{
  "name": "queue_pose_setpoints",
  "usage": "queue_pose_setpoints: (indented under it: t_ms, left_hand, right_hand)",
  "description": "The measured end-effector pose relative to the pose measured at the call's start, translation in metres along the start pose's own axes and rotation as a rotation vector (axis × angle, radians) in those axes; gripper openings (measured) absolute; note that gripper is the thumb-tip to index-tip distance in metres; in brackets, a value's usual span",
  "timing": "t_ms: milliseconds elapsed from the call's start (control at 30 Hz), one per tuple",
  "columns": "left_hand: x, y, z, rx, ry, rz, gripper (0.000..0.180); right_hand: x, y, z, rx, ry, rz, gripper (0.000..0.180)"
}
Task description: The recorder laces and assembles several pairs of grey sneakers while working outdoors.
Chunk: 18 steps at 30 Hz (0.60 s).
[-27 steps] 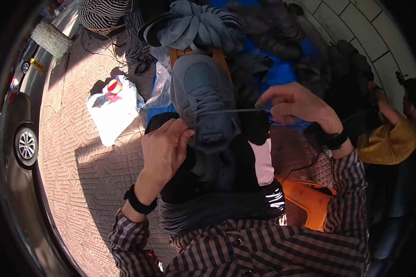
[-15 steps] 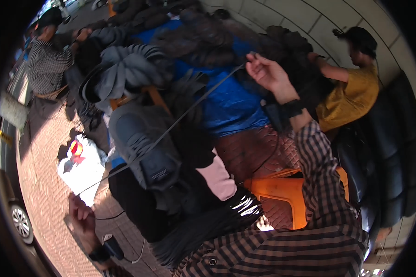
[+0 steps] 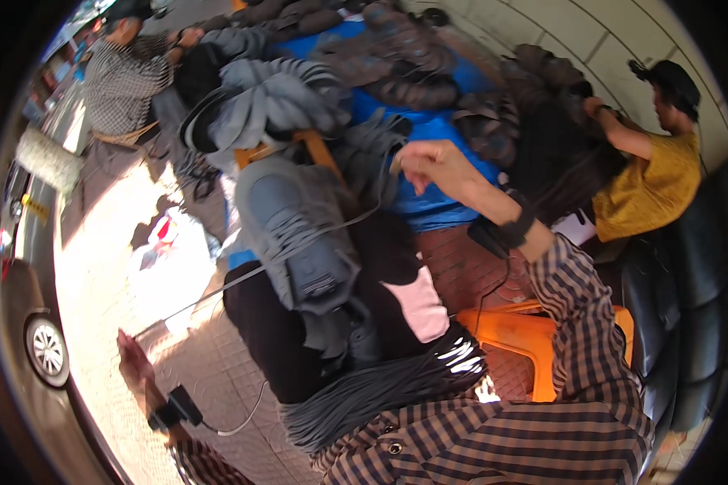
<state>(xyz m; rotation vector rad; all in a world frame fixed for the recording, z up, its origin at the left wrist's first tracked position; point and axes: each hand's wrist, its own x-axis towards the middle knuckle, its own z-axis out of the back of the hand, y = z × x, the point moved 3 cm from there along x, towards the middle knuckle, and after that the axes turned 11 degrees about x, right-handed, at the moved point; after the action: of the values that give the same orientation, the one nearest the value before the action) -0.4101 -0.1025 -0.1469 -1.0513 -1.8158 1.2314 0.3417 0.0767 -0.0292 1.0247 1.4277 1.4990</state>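
A grey shoe upper (image 3: 268,190) rests across my black-trousered lap, its laces running along the middle. One long grey shoelace (image 3: 236,280) stretches from it toward both sides. At the lower left, beyond the lap, the lace's end meets the fingertips of my left hand (image 3: 136,365), which look closed on it. My right hand (image 3: 430,167) is raised over the far right of the shoe upper, fingers pinched around the lace's other end, which hangs in a slack curve. A thick bundle of loose grey laces (image 3: 344,414) lies across my lap against my checked shirt.
Grey shoe uppers (image 3: 279,97) are heaped on an orange stool beyond my lap. Brown uppers (image 3: 404,48) cover a blue sheet (image 3: 437,212). Another orange stool (image 3: 514,333) stands at right. Two people work nearby. A white bag (image 3: 170,271) and parked car (image 3: 36,299) are at left.
My right hand has come down and closer to the shoe upper, and the lace on that side has gone from taut to slack. The view has shifted, so the scene sits farther right.
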Motion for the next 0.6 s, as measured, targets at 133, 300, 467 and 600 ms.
queue_pose_setpoints:
  t_ms: [133,300,467,600]
  left_hand:
    - [-0.018,-0.002,-0.215,0.454,-0.253,0.18,0.035]
    - [-0.083,-0.004,-0.326,0.707,0.331,0.139,0.019]
    - [-0.125,0.009,-0.42,0.652,0.413,0.175,0.004]
    - [-0.115,0.022,-0.425,0.907,0.36,-0.143,0.009]
  right_hand:
    - [-0.029,0.02,-0.053,-0.308,0.109,0.017,0.017]
    - [-0.022,0.021,-0.09,-0.24,0.118,0.034,0.017]
    - [-0.021,0.021,-0.086,-0.37,0.12,0.068,0.019]
    - [-0.022,0.017,-0.082,-0.37,0.079,0.087,0.018]
